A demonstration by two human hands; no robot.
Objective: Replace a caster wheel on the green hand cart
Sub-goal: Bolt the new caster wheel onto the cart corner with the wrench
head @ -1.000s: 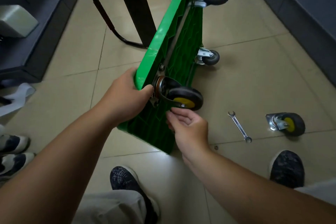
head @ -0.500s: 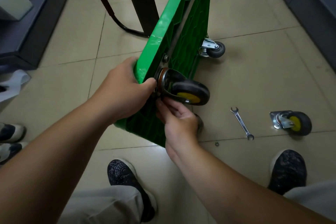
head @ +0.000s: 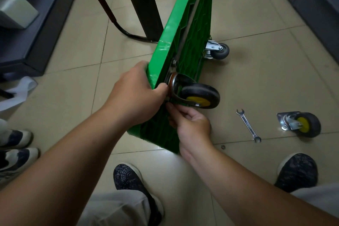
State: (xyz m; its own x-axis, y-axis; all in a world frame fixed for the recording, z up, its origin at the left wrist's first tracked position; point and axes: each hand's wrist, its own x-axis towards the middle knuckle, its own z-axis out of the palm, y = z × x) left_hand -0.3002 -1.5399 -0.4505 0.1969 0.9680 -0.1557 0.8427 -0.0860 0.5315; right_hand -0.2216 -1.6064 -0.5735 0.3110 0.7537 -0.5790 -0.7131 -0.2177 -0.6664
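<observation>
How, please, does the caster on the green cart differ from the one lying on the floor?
The mounted caster sits on the tipped cart, off the floor; the loose caster lies on the tiles by the wrench. The mounted one's fork looks dark; the loose one's is bright silver. The right hand pinches the mounted one's base; nothing touches the loose one. Both have black tyres, yellow hubs.

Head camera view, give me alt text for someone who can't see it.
A person's left hand grips the edge of a green hand cart tipped on its side, while the right hand touches the mount of its yellow-hubbed caster. A wrench and a loose caster lie on the tiled floor nearby.
</observation>
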